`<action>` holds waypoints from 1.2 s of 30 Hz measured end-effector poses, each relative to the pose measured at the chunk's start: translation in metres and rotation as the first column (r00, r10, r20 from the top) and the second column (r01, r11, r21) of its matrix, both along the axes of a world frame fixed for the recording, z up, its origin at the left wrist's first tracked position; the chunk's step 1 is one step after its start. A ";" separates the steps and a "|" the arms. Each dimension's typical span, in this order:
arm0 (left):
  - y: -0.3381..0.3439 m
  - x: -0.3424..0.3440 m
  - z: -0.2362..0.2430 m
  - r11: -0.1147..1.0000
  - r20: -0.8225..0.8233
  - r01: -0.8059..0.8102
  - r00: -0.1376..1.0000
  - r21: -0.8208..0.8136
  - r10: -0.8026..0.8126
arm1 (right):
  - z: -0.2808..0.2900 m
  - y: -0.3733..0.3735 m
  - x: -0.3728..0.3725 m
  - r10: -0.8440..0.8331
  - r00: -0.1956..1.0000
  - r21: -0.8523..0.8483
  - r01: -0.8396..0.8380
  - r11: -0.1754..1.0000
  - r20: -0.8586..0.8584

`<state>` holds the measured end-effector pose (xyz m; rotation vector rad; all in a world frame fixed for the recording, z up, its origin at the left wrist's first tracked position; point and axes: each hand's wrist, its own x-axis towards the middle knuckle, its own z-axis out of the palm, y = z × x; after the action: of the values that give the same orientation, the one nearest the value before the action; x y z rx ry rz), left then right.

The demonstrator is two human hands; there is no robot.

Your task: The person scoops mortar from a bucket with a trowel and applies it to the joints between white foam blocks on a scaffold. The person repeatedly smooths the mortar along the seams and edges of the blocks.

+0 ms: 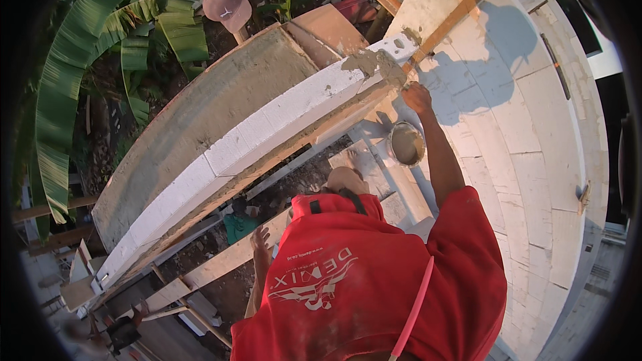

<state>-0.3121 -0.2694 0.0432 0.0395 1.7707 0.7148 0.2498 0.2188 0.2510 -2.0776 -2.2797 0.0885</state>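
My right hand point(416, 97) is closed at the end of my stretched arm, around the handle of a trowel point(392, 69) whose blade looks coated with grey mortar. The blade rests at the top of a curved wall of white blocks point(247, 140), beside a patch of wet mortar point(364, 62) spread on the block. Below that hand stands a round bucket point(406, 144) holding grey mortar. My left hand point(260, 238) is empty with its fingers apart, near a wooden plank point(227, 261).
A curved white block wall point(535, 160) rises on the right, with a wooden beam point(468, 10) at the top. A pinkish cap point(227, 8) sits on a post by banana leaves point(67, 87). A person in teal point(239, 226) is lower down; another person point(124, 331) is at lower left.
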 end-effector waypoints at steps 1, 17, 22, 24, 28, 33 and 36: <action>-0.007 0.002 -0.001 1.000 0.015 0.002 1.000 -0.015 -0.002 | -0.005 -0.009 0.002 0.018 1.000 -0.053 -0.017 0.998 0.010; 0.019 -0.016 0.019 1.000 -0.017 -0.002 1.000 0.021 0.003 | -0.042 -0.095 -0.234 -0.457 -0.724 -0.639 -0.030 0.769 -0.516; 0.021 -0.019 0.018 0.998 -0.041 -0.047 0.998 0.042 0.048 | -0.048 -0.151 -0.194 -0.693 -0.443 -0.744 -0.082 0.663 -0.569; 0.015 -0.016 0.014 0.997 -0.030 -0.070 0.997 0.030 0.071 | -0.045 -0.167 -0.162 -0.658 -0.239 -0.676 -0.007 0.737 -0.714; -0.006 0.001 0.006 0.996 0.032 -0.086 0.996 -0.018 0.087 | -0.010 -0.104 -0.084 -0.102 0.819 0.006 0.128 0.992 -0.564; -0.025 0.023 -0.002 0.995 0.098 -0.075 0.992 -0.071 0.082 | 0.083 0.066 -0.017 0.082 0.986 -0.302 -0.124 0.945 -0.146; -0.029 0.028 -0.001 0.990 0.092 -0.118 0.988 -0.071 0.124 | 0.129 0.151 -0.039 0.318 0.943 -0.475 -0.236 0.848 0.100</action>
<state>-0.2843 -0.2986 0.0422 -0.1460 1.7136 0.7329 0.2112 0.3699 0.3796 -1.9770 -2.8941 0.5277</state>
